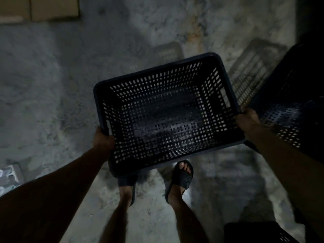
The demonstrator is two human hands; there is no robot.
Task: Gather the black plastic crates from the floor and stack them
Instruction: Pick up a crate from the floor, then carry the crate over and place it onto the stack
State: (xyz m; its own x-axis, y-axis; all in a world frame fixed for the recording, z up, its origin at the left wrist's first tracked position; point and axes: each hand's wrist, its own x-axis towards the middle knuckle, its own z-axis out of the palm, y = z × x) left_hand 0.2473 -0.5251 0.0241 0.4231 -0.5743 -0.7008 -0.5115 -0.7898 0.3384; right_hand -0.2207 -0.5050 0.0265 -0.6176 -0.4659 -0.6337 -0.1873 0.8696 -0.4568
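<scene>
Black plastic crate (168,113) up off the floor, open side up, empty, tilted a little with its far corner swung right. Perforated walls and base, solid rolled rim, handle slots in the short ends. Second black crate (289,109) just beside it at right, partly out of view. Third crate (259,232) low at bottom right, dark, only partly seen.

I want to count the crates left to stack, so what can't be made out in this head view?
- Crate at right: cut off by the frame edge and lost in shadow.
- Crate at bottom right: cut off by the bottom edge.
- Left foot: toes hidden under the held crate.
- Floor detail: blurred, dim.
</scene>
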